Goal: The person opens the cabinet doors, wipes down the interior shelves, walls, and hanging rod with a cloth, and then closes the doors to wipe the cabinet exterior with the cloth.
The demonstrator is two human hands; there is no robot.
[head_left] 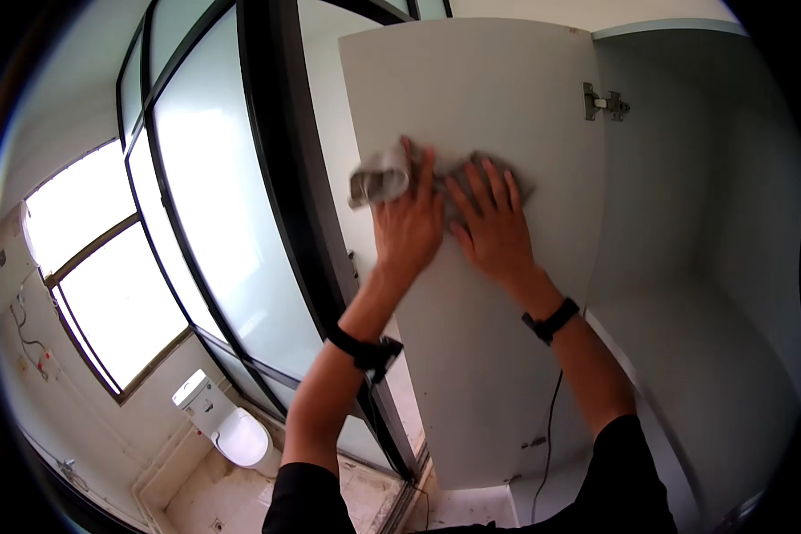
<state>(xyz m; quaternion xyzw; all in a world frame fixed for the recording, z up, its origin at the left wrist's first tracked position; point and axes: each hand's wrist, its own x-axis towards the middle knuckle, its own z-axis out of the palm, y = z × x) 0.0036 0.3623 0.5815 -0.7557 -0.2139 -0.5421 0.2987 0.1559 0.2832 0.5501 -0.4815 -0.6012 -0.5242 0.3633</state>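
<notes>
A grey-brown cloth (385, 175) is bunched against the upper part of a pale grey cabinet door (498, 356). My left hand (408, 227) is closed on the bunched end, and a loose fold of the cloth sticks out to its left. Beside it, my right hand (494, 227) lies with fingers spread over a darker part of the cloth, pressing it to the door's surface. Motion blurs the fingertips and the cloth somewhat. Both wrists wear black bands.
The door hangs by a metal hinge (605, 104) on an open cabinet (712, 294) at right. A black-framed frosted glass partition (222, 196) stands left of the door. Beyond it are a white toilet (240, 436) and a bright window (120, 276). A thin cable (550, 436) hangs below my right arm.
</notes>
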